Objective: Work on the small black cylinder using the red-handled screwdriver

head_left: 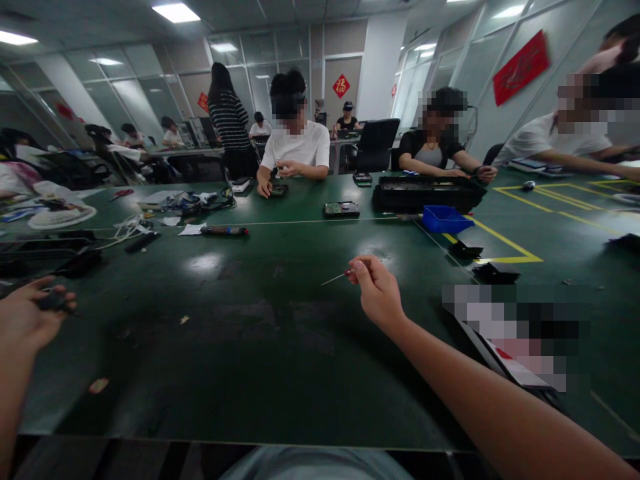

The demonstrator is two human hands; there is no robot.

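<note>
My right hand (379, 293) is above the middle of the green table, its fingers closed around the handle of a thin screwdriver (333, 279). The metal shaft points left and slightly down; a bit of red shows at the fingertips and the rest of the handle is hidden. At the left edge, my left hand (31, 313) is turned partly palm up with curled fingers. It holds a small dark object (52, 301) whose kind I cannot make out. Just beyond that hand lie black plastic parts (80, 261).
Across the green table (250, 373) lie a hard drive (341, 209), a blue bin (447, 219), a long black housing (427, 193) and a dark tool (224, 231). White cables (125, 229) sit left. A flat panel (520, 360) lies right. Co-workers sit opposite.
</note>
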